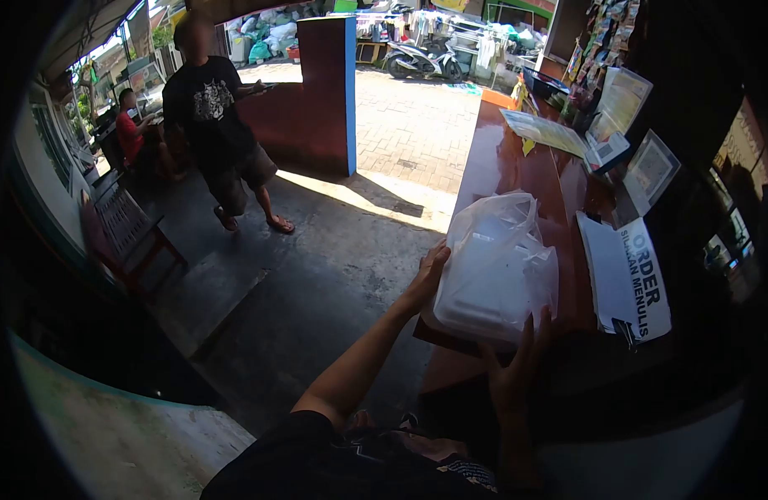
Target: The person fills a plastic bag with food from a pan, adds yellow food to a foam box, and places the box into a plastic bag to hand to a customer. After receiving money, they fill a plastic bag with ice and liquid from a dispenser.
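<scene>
A thin white plastic bag (538, 218) with its handles up wraps a white box (491, 279) at the near end of the reddish-brown counter (501, 167). My left hand (430, 271) lies against the left side of the bag, its fingers pointing up along the edge. Below the bag's front right corner is my right hand (517, 358), fingers spread and raised, with the tips at the bag's edge. Whether the box rests fully on the counter cannot be told.
Right of the bag lie papers and an ORDER sign (647, 283); menus (547, 133) stand farther back. A person (209, 108) in black stands on the left, another in red (132, 133) sits behind. A wooden chair (125, 221), a low wall (305, 108) and a motorbike (423, 60) also show.
</scene>
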`<state>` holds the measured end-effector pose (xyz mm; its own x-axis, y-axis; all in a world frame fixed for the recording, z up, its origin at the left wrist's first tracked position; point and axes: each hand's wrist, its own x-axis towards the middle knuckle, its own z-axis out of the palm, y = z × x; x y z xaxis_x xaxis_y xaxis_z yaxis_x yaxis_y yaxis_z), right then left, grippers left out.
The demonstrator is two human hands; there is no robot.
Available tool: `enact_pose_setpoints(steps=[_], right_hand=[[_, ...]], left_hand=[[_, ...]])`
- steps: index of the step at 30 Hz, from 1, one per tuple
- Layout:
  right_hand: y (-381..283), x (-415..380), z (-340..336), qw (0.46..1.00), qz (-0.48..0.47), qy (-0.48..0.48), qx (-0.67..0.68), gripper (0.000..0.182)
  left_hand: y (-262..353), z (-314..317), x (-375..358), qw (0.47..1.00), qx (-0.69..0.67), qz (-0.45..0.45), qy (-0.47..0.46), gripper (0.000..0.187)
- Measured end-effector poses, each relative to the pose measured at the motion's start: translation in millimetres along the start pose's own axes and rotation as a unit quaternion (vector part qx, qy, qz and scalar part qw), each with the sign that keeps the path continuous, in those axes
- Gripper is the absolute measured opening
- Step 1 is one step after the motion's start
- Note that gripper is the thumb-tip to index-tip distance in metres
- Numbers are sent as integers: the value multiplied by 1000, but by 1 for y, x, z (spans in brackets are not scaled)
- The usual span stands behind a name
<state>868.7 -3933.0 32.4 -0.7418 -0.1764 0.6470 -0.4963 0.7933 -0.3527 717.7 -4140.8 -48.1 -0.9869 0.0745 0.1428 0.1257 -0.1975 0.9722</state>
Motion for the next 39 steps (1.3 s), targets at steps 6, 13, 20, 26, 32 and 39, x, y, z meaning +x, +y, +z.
enact_pose_setpoints(steps=[6, 13, 20, 26, 32, 39], right_hand=[[16, 2, 26, 998, -44, 39, -12, 68], [25, 2, 47, 990, -70, 85, -83, 58], [-11, -14, 15, 993, -28, 99, -54, 57], [-23, -57, -13, 996, 63, 54, 30, 49], [-14, -62, -13, 986, 128, 43, 98, 36], [-3, -52, -2, 979, 102, 64, 167, 18]], left_hand=[[16, 3, -9, 999, 46, -4, -18, 82], [-14, 2, 0, 998, -17, -59, -35, 92], [3, -3, -36, 997, -61, -13, -37, 91], [-39, -45, -116, 986, -43, -43, 157, 73], [-150, -81, -223, 914, 145, -284, 252, 58], [-253, -121, -353, 804, 362, -468, 60, 52]])
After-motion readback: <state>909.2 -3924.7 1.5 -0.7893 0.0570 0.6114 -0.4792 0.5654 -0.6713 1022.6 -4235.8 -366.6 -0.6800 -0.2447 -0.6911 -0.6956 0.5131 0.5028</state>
